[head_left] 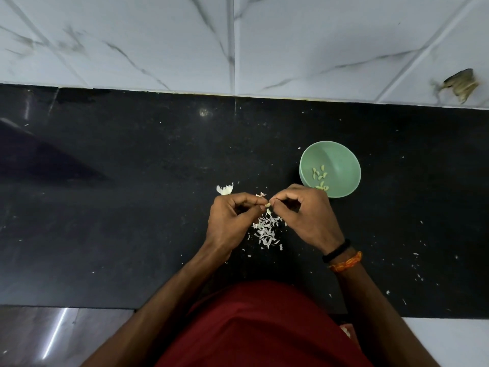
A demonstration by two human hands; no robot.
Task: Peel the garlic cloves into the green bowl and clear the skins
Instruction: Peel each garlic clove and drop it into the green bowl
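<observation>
Now a garlic clove [267,205] is pinched between the left hand [232,218] and right hand [307,213]. The green bowl [341,154] is found at two o'clock, nearer the right hand.

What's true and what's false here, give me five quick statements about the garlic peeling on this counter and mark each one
1. Both hands pinch one garlic clove between them. True: left hand and right hand meet on it.
2. The green bowl is empty. False: several peeled cloves lie inside.
3. A pile of skins lies on the black counter below the hands. True.
4. The bowl sits by the left hand. False: it sits beside the right hand.
5. The wrist bands are on the left wrist. False: they are on the right wrist.
</observation>
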